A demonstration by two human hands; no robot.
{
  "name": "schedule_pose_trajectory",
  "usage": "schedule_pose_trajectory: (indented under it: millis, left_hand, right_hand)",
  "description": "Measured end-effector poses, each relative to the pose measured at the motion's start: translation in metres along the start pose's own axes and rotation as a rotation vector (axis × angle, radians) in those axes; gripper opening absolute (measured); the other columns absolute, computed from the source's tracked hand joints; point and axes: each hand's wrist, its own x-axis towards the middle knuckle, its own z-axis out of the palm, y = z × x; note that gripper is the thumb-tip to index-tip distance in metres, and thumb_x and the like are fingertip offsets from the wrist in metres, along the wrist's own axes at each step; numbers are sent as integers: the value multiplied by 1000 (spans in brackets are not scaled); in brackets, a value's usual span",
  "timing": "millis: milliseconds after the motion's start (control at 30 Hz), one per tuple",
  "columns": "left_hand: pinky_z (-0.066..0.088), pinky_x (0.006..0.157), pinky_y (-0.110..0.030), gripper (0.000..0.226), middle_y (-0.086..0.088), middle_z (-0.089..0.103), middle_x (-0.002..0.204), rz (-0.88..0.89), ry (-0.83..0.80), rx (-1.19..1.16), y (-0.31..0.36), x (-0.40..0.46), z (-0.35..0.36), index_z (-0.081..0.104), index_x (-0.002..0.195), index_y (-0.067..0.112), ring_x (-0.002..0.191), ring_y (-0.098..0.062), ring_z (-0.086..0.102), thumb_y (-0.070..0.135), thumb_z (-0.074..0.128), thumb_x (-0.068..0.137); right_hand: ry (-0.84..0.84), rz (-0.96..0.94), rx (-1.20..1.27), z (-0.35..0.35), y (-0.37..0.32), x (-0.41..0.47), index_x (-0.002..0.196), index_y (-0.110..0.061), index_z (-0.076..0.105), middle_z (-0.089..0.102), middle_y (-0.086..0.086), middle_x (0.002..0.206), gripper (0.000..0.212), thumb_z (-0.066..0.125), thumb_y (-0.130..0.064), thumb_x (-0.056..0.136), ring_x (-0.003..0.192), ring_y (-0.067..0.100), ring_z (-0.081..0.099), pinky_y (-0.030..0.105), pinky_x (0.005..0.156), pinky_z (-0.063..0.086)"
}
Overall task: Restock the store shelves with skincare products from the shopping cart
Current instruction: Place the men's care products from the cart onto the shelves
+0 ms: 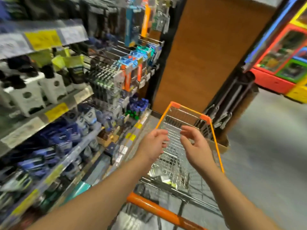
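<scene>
An orange-rimmed wire shopping cart (pixel 216 141) stands in front of me, its orange handle (pixel 156 209) near the bottom of the view. Both my hands hover over the basket, palms facing each other. My left hand (pixel 153 143) is open with fingers slightly curled and holds nothing. My right hand (pixel 195 146) is open too, fingers spread, nothing in it. Deep in the basket lie a few blurred packs with yellow-green labels (pixel 166 181). The store shelves (pixel 66 103) on the left carry blue and white skincare tubes and boxes. The whole picture is motion-blurred.
Peg hooks with hanging packs (pixel 132 70) fill the far end of the shelving. A brown pillar (pixel 199 55) rises behind the cart, with dark folded frames (pixel 232 103) leaning beside it. A red and yellow display (pixel 285 63) stands at the right over grey floor (pixel 265 155).
</scene>
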Motion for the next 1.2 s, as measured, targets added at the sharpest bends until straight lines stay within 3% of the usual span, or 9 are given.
schedule_pose_trajectory:
  millis: [100, 167, 267, 333, 400, 500, 667, 1000, 1200]
  left_hand:
    - [48, 84, -26, 25, 4, 69, 114, 52, -99, 520, -53, 4, 26, 65, 122, 25, 105, -17, 63, 33, 61, 99]
    - [43, 108, -34, 51, -1, 61, 140, 68, -222, 970, -88, 3, 36, 57, 139, 27, 130, -23, 53, 55, 53, 97]
    - [13, 125, -57, 69, -1, 33, 165, 19, -335, 1393, -127, -11, 40, 35, 156, 32, 154, -30, 21, 70, 38, 98]
    - [1, 125, -61, 76, 0, 18, 171, -8, -342, 1522, -140, -19, 41, 23, 161, 29, 158, -30, 11, 72, 30, 99]
    - [4, 124, -63, 75, 2, 22, 170, 38, -309, 1578, -144, -20, 45, 23, 161, 31, 157, -26, 17, 72, 28, 99]
    - [25, 119, -55, 57, 0, 57, 148, 171, -305, 1631, -139, -26, 50, 47, 147, 38, 139, -23, 48, 66, 31, 100]
    - [48, 98, -41, 48, 1, 73, 125, 277, -214, 1584, -130, -24, 49, 67, 133, 35, 119, -24, 64, 59, 42, 101]
    - [49, 100, -39, 47, -4, 69, 132, 175, -262, 1530, -110, 46, 63, 65, 135, 31, 122, -26, 61, 54, 42, 101]
    - [29, 118, -49, 56, -9, 59, 144, 58, -366, 1588, -98, 118, 74, 58, 143, 27, 135, -30, 50, 57, 41, 99]
  right_hand:
    - [1, 166, -72, -21, 58, -42, 123, -32, 60, 68, -11, 118, 28, 65, -19, 99, 110, -1, 61, 23, 92, 51]
    - [-35, 298, -177, -30, 96, -71, 129, -27, 60, 66, -6, 124, 29, 65, -27, 100, 117, 11, 61, 32, 97, 49]
    - [-161, 504, -384, -37, 142, -116, 142, -19, 56, 65, 3, 135, 52, 59, -49, 99, 130, 25, 55, 40, 105, 47]
    - [-232, 573, -508, -37, 157, -136, 132, -16, 62, 67, 9, 130, 55, 54, -58, 97, 129, 33, 56, 43, 104, 46]
    - [-200, 538, -527, -35, 163, -144, 126, -15, 65, 67, 11, 128, 54, 51, -59, 98, 127, 34, 55, 44, 106, 44]
    - [-188, 456, -565, -31, 164, -140, 130, -20, 63, 65, 5, 132, 52, 48, -59, 98, 128, 29, 54, 49, 113, 38]
    - [-435, 514, -565, -30, 172, -119, 140, -32, 56, 56, 1, 145, 50, 49, -60, 100, 142, 30, 40, 66, 120, 13]
    - [-497, 485, -611, -34, 192, -45, 147, -37, 47, 46, 1, 154, 47, 40, -58, 105, 147, 34, 27, 64, 121, 7]
    - [-485, 519, -582, -36, 208, 15, 145, -41, 49, 48, -4, 155, 47, 42, -60, 103, 150, 34, 25, 65, 120, 9]
